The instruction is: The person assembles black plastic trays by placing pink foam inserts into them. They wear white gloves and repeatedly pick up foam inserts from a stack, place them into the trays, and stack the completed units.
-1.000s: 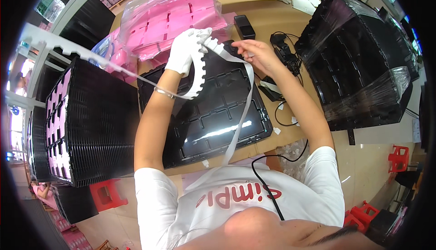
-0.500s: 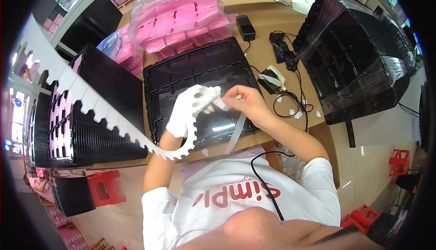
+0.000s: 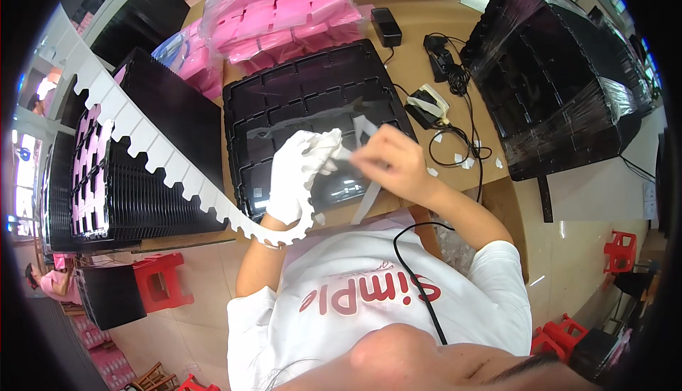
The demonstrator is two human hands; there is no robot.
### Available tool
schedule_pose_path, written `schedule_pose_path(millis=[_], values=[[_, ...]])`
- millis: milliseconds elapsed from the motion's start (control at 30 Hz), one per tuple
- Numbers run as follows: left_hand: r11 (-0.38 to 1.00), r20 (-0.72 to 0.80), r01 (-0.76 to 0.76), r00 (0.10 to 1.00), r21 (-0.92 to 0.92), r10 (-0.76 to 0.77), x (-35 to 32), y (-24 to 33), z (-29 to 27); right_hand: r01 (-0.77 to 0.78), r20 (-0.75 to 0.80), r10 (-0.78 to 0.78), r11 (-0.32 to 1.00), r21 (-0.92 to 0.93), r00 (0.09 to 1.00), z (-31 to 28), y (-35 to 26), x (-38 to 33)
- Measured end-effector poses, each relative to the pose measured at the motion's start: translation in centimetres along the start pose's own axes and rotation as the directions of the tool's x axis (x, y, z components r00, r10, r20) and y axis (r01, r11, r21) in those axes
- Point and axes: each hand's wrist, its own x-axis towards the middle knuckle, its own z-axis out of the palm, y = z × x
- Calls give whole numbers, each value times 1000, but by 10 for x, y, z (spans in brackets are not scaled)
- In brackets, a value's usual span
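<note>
My left hand (image 3: 302, 171), in a white glove, is closed on the end of a long white strip with a notched edge (image 3: 174, 164). From the glove the strip curves down past my left wrist, then rises to the upper left. My bare right hand (image 3: 392, 165) is just right of the glove, its fingers pinched and slightly blurred. A thin pale band (image 3: 366, 203) shows below these fingers and also above them; it seems held in the pinch, though the grip itself is partly hidden. Under both hands lies a black plastic tray (image 3: 273, 103) with shallow compartments.
Stacked black trays (image 3: 167, 135) stand at left, a film-wrapped black stack (image 3: 554, 85) at right. Bagged pink trays (image 3: 277, 7) lie behind. A black power adapter (image 3: 386, 27), coiled cables (image 3: 462, 78) and white paper scraps (image 3: 465, 161) are on the cardboard-covered table (image 3: 412, 7).
My right hand has moved slightly right and down, away from the glove. Part of the pale band now shows above its fingers. The gloved hand stays nearly in place.
</note>
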Motion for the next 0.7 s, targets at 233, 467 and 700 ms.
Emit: schedule_pose_path(millis=[233, 467, 700], values=[[676, 664, -23, 164, -736, 729, -23, -72, -109, -529, 202, 492, 818, 225, 847, -79, -24, -3], [847, 949, 428, 144, -316, 281, -47, -52, -103, -530, 270, 651, 745, -404, 709, -58, 53, -19], [982, 695, 162, 695, 99, -185, -69, -26, -75, -469, 203, 636, 715, -519, 745, -47, 46, -13]])
